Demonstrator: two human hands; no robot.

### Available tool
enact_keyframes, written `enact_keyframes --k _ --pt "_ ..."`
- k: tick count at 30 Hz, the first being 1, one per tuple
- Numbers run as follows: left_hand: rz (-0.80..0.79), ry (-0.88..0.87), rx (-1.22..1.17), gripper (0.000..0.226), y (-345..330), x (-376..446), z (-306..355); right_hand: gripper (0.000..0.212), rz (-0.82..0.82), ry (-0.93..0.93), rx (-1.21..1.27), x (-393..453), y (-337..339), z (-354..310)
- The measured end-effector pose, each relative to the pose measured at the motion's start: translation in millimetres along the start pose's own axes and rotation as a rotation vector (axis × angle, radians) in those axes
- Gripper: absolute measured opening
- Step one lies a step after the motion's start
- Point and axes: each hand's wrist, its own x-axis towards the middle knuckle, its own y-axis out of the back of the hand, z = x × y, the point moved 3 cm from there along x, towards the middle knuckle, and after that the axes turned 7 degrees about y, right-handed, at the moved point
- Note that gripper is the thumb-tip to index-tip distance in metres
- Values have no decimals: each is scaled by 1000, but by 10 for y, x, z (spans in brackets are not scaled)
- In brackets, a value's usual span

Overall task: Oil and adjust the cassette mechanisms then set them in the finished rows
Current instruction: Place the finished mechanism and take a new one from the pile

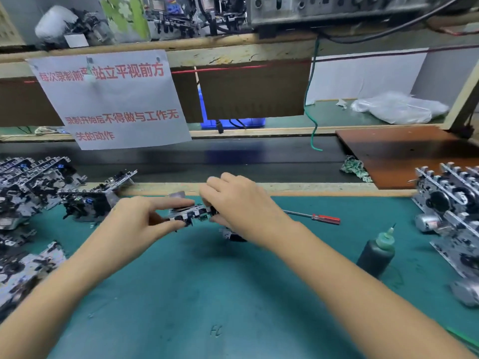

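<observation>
A small metal cassette mechanism (190,214) is held just above the green mat (207,294), edge-on to me. My left hand (141,224) pinches its left end between thumb and fingers. My right hand (241,203) grips its right end from above, and the fingers hide that side. A dark oil bottle (375,252) with a green nozzle stands upright on the mat to the right. A red-handled screwdriver (315,217) lies flat behind my right wrist. Rows of mechanisms stand at the left (33,187) and at the right (451,208).
A black conveyor belt (259,159) runs behind the wooden bench edge. A brown board (404,154) and a crumpled green rag (353,168) lie on it at the right. A white paper notice (111,99) hangs from the shelf above. Loose small motors (466,294) lie at the right.
</observation>
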Motion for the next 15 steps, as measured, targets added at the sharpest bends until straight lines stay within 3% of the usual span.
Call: enact_keyframes --k 5,9,12,15 --pt "-58 -244 -168 54 -580 -275 572 29 211 -141 -82 -1067 187 -27" --pt "-60 -445 -71 46 -1076 -398 863 34 181 -187 -166 -1733 102 -48" --pt "-141 -566 32 56 -1318 -435 950 31 152 -169 -201 -2028 -15 -78" --pt "-154 -564 114 70 -1472 -436 879 20 132 -126 -204 -2137 -103 -122"
